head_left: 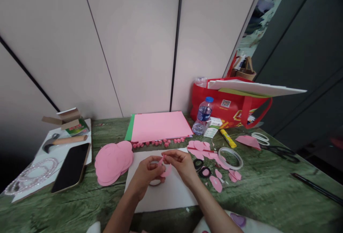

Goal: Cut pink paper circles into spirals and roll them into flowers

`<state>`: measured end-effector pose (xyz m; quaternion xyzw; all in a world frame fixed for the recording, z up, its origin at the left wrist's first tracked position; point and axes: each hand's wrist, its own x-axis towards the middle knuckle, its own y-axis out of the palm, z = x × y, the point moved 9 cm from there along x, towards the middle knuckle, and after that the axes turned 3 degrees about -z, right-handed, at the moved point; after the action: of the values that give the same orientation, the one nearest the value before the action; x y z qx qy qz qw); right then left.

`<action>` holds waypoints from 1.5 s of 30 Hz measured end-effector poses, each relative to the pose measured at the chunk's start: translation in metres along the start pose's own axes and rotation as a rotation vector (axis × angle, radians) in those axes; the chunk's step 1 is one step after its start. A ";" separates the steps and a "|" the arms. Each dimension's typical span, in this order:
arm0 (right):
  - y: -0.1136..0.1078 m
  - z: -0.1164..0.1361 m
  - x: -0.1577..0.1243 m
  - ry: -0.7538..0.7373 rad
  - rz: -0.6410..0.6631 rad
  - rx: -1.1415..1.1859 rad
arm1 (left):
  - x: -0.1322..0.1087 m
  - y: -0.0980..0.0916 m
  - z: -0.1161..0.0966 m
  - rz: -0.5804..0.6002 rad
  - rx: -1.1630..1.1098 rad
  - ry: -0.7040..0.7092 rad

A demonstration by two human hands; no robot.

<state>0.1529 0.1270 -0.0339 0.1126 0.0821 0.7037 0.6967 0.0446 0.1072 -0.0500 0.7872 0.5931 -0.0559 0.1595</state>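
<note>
Pink paper piece (pixel 167 171): pinched between both hands, over the white sheet (pixel 171 193).
Left hand (pixel 146 175): fingers curled narrow, gripping the piece.
Right hand (pixel 182 163): thumb and forefinger closed on its upper edge.
Pink circle stack (pixel 112 161): 9 o'clock of the hands.
Phone (pixel 71 167): 9 o'clock, farther out.
Tape ring (pixel 230 157): 3 o'clock.
Pink card sheets (pixel 159 126): 12 o'clock.

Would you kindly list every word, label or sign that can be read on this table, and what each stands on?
Nothing reads letter for letter.
Red bag: a QR code and yellow lettering, too blurred.
Water bottle: blue label, too small.
Green box: red print, blurred.
White packet: green print, too small.
Pink paper piece: no print seen.
</note>
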 end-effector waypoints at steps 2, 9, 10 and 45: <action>0.000 0.000 0.000 -0.008 -0.004 0.018 | 0.000 0.000 -0.001 -0.003 0.018 0.013; 0.000 -0.004 0.000 -0.011 -0.003 0.008 | 0.000 -0.001 -0.005 -0.011 0.070 0.060; 0.000 -0.004 0.001 -0.013 -0.003 0.007 | 0.000 0.000 -0.006 -0.010 0.069 0.061; 0.003 0.000 -0.001 -0.055 0.004 -0.068 | 0.001 -0.007 -0.012 -0.099 0.098 0.141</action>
<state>0.1497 0.1254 -0.0326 0.1084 0.0388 0.7040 0.7009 0.0371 0.1134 -0.0407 0.7658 0.6375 -0.0369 0.0757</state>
